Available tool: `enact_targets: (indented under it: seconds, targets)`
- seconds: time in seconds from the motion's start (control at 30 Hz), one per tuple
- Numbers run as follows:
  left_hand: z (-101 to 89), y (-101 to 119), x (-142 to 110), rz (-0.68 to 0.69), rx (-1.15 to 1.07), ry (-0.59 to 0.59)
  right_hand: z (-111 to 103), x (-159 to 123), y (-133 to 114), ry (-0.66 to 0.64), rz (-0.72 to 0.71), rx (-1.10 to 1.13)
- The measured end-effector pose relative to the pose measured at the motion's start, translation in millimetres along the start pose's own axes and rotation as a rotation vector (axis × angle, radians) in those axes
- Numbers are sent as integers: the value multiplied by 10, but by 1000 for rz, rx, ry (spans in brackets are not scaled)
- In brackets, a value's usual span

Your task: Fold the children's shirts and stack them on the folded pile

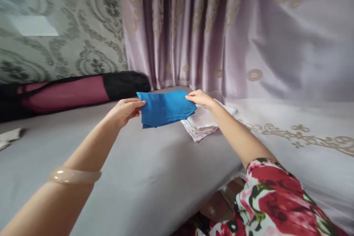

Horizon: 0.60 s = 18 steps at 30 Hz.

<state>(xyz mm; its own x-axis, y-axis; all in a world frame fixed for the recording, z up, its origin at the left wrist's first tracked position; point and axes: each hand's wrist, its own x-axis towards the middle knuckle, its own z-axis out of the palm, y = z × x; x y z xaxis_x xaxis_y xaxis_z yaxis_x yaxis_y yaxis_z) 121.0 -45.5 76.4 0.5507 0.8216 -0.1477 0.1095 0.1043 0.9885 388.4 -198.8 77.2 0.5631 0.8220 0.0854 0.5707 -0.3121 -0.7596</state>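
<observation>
A folded blue cloth piece [167,107], perhaps a garment, is held up above the grey bed surface [116,177]. Its left edge is pinched between the thumb and fingers of my left hand [127,110]. At the upper right corner, my right hand [201,98] grips it the same way. The cloth hangs nearly flat between both hands, with several layers showing along its lower edge. Just behind and below my right hand lies a stack of folded light cloths [203,122], partly hidden by the blue cloth and my right forearm.
A long pink and black bag [66,94] lies along the patterned wall. Lilac curtains [177,25] hang at the back, with pale embroidered fabric [298,129] on the right. A beige cloth [11,136] sits at the far left. The bed's edge runs along the lower right.
</observation>
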Motion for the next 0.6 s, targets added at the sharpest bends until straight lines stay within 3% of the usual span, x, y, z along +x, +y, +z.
enact_targets:
  seconds: [0.13,0.27,0.43,0.6]
  targets:
    - [678,72,62,15,23,-103,-672,9,300,131,62,-227]
    - [1310,52,121,-1,-4,-160,-1140,51,606,155,127,-495]
    - [1927,-95,158,-31,-54,-183,-1414,66,922,172,212,-774]
    - [2301,-336,216,-63,-100,-178,-1504,69,1189,162,254,-908]
